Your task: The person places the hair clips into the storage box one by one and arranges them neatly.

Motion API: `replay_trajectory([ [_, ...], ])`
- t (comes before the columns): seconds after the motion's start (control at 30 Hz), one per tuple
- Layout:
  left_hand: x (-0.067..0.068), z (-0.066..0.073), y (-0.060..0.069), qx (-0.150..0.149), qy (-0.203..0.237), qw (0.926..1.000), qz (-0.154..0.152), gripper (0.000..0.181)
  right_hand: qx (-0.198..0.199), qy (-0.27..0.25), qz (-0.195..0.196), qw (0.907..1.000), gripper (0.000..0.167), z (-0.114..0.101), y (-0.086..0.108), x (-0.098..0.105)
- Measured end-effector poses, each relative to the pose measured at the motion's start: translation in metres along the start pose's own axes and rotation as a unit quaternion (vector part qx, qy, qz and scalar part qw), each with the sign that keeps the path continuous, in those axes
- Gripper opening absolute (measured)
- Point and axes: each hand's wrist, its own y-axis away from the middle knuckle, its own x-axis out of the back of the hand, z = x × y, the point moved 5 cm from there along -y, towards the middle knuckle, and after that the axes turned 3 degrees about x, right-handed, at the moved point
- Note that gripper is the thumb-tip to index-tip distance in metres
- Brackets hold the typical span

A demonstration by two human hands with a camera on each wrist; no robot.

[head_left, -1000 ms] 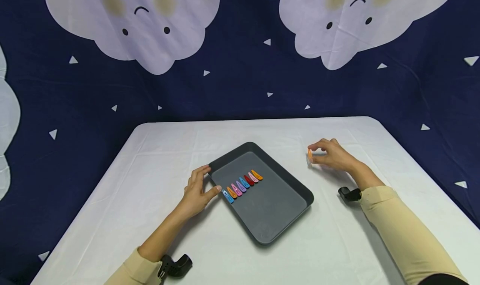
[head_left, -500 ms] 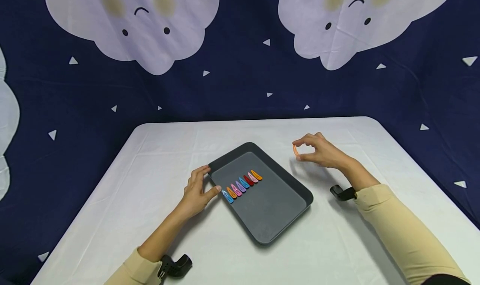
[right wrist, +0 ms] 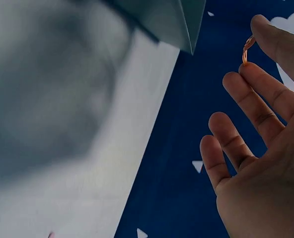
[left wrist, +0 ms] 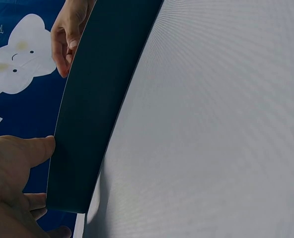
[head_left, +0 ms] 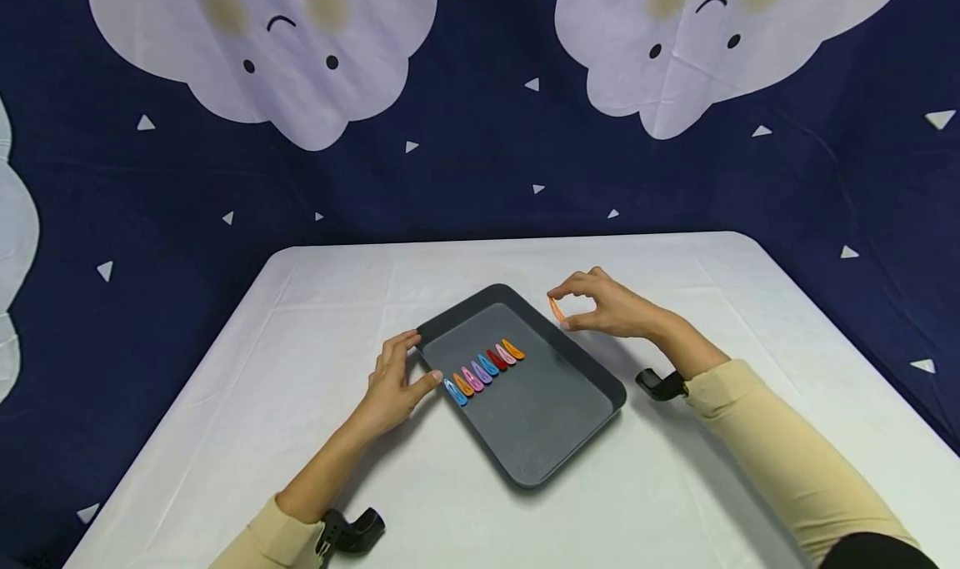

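In the head view, my right hand pinches an orange hair clip between thumb and index finger, just above the tray's far right rim. The right wrist view shows the hair clip held at the fingertips, the other fingers spread apart. My left hand touches the left side of the dark grey tray with its thumb and fingertips, the fingers fairly straight. Inside the tray lies a slanting row of several snap hair clips in blue, orange, pink, purple and red, side by side.
A white cloth covers the table under the tray. Behind it hangs a dark blue curtain with clouds and small triangles. Black wrist cameras sit at the left wrist and the right wrist.
My right hand has lifted the orange hair clip and carried it left, from the table's right side to the tray's rim. The left hand, tray and clip row stay put.
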Motion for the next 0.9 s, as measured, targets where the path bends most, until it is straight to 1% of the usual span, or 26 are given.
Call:
replay_trajectory([
  [0.1, 0.000, 0.000, 0.000, 0.001, 0.000, 1.0000, -0.001, 0.069, 0.006, 0.001, -0.014, 0.9999, 0.048, -0.005, -0.004, -0.006],
  [0.3, 0.000, 0.000, -0.001, 0.001, -0.003, 1.0000, -0.003, 0.069, 0.001, -0.003, -0.036, 0.9993, 0.050, -0.010, -0.012, -0.014],
  [0.47, 0.000, 0.000, -0.001, 0.000, -0.002, 1.0000, -0.001, 0.069, 0.004, 0.005, -0.038, 0.9993, 0.050, -0.015, -0.017, -0.016],
  [0.63, 0.000, -0.001, 0.000, 0.000, -0.001, 1.0000, -0.001, 0.069, 0.002, -0.002, -0.040, 0.9992, 0.050, -0.019, -0.022, -0.017],
  [0.9, 0.000, -0.001, 0.000, -0.001, -0.001, 1.0000, 0.001, 0.069, 0.011, -0.005, -0.044, 0.9990, 0.047, -0.025, -0.032, -0.025],
])
